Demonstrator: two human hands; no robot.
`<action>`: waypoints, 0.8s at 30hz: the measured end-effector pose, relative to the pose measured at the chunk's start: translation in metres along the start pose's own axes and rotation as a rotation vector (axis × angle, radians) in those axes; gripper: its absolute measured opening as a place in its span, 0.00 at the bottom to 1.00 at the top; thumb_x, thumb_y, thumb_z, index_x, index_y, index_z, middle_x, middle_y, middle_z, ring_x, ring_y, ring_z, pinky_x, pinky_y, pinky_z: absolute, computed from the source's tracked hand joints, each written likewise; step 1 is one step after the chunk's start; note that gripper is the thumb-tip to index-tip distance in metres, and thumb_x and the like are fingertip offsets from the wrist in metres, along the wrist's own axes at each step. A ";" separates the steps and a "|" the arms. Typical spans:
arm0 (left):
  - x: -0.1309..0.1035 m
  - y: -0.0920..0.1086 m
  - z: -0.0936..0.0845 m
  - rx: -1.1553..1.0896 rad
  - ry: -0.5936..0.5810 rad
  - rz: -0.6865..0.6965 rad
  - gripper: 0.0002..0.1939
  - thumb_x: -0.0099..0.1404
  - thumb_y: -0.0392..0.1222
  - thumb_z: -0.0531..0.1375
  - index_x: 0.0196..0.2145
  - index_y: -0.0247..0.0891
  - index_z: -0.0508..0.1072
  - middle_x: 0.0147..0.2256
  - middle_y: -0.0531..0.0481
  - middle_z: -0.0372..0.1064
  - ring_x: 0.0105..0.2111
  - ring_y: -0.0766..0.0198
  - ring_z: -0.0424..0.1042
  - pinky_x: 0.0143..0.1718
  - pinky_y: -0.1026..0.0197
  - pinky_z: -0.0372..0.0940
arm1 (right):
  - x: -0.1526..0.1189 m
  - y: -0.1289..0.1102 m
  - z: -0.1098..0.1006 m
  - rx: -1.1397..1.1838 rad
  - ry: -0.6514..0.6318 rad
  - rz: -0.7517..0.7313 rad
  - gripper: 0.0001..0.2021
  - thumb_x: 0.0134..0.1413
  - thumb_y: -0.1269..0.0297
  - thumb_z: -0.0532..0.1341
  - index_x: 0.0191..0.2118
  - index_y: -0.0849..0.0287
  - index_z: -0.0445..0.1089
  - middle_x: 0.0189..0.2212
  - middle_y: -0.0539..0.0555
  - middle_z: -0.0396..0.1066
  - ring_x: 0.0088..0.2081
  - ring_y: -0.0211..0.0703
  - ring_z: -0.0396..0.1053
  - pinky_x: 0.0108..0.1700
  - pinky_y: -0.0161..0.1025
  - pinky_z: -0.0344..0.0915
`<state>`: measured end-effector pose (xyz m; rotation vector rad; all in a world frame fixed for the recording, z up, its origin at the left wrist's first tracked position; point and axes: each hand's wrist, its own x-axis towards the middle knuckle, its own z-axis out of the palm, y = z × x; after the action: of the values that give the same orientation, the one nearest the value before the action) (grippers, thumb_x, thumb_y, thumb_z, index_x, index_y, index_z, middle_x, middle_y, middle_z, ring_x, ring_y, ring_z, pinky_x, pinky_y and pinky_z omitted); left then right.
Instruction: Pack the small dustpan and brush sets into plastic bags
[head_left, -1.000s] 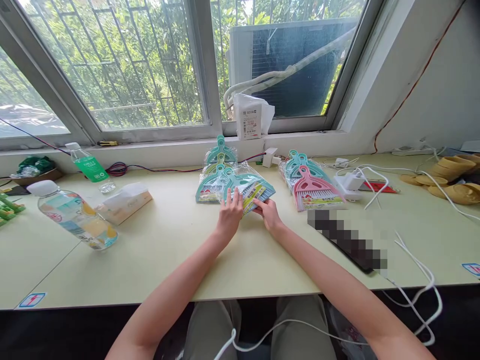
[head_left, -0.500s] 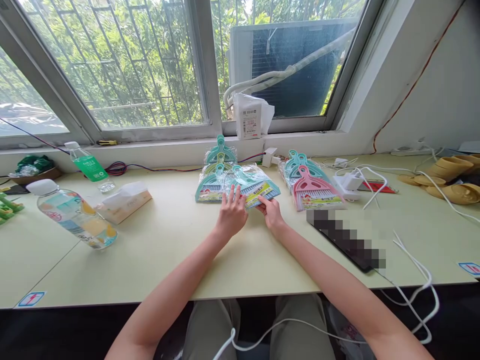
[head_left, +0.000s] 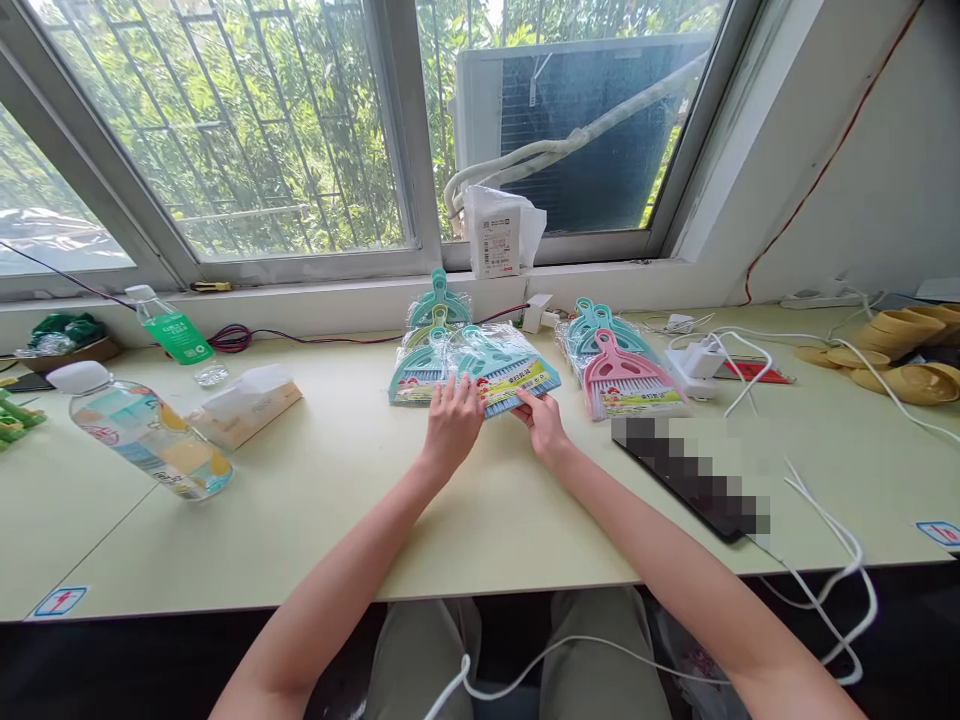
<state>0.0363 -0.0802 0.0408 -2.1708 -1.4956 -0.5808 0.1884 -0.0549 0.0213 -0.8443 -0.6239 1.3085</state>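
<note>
Head view, teal dustpan set point(head_left: 517, 376), right fingers point(head_left: 531, 402) gripping its near edge, left fingers point(head_left: 459, 394) extended flat on its left end.

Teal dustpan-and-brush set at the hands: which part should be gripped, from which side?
Probably the near right corner of the teal dustpan-and-brush set, from the right: the right hand pinches that broad, flat edge, thumb above, while the left end overlaps the neighbouring packaged sets.
</note>
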 end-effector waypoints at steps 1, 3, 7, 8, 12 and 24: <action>0.001 -0.002 0.000 -0.001 -0.010 -0.002 0.22 0.71 0.42 0.44 0.55 0.32 0.67 0.57 0.40 0.64 0.59 0.49 0.59 0.59 0.47 0.55 | 0.000 0.000 0.000 -0.004 -0.001 0.003 0.06 0.46 0.71 0.65 0.33 0.59 0.69 0.33 0.52 0.77 0.39 0.44 0.75 0.41 0.39 0.76; 0.002 -0.005 0.000 0.007 -0.024 0.003 0.19 0.71 0.38 0.45 0.53 0.32 0.69 0.53 0.40 0.68 0.54 0.52 0.64 0.54 0.51 0.60 | 0.000 0.000 -0.001 -0.019 -0.013 0.006 0.06 0.46 0.71 0.65 0.33 0.60 0.69 0.33 0.52 0.77 0.38 0.43 0.75 0.41 0.39 0.76; 0.003 -0.009 -0.005 0.020 -0.047 -0.019 0.16 0.69 0.33 0.48 0.46 0.36 0.72 0.44 0.42 0.70 0.44 0.55 0.68 0.44 0.56 0.64 | -0.001 0.004 -0.001 -0.060 -0.052 0.007 0.07 0.46 0.69 0.66 0.34 0.61 0.70 0.33 0.53 0.77 0.37 0.44 0.76 0.41 0.41 0.76; 0.003 -0.010 -0.007 0.016 -0.051 -0.035 0.15 0.68 0.33 0.48 0.45 0.37 0.73 0.43 0.43 0.70 0.43 0.55 0.68 0.44 0.56 0.64 | -0.001 0.004 -0.001 -0.070 -0.061 0.007 0.07 0.47 0.69 0.66 0.34 0.61 0.70 0.33 0.53 0.77 0.37 0.44 0.76 0.41 0.42 0.76; 0.007 -0.014 -0.014 -0.025 -0.023 -0.110 0.15 0.67 0.36 0.53 0.51 0.39 0.70 0.42 0.45 0.70 0.43 0.55 0.67 0.46 0.55 0.62 | -0.001 0.004 -0.001 -0.096 -0.091 0.012 0.07 0.48 0.69 0.65 0.36 0.61 0.71 0.34 0.54 0.77 0.36 0.43 0.75 0.42 0.42 0.76; 0.008 -0.024 -0.013 -0.015 -0.149 -0.185 0.09 0.66 0.37 0.54 0.35 0.38 0.75 0.36 0.45 0.70 0.42 0.53 0.66 0.45 0.53 0.59 | 0.002 0.008 -0.003 -0.176 -0.116 0.019 0.08 0.45 0.67 0.66 0.34 0.62 0.73 0.34 0.54 0.77 0.34 0.41 0.75 0.40 0.41 0.75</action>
<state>0.0150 -0.0739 0.0583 -2.1418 -1.7896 -0.5005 0.1865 -0.0530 0.0129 -0.9231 -0.8345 1.3402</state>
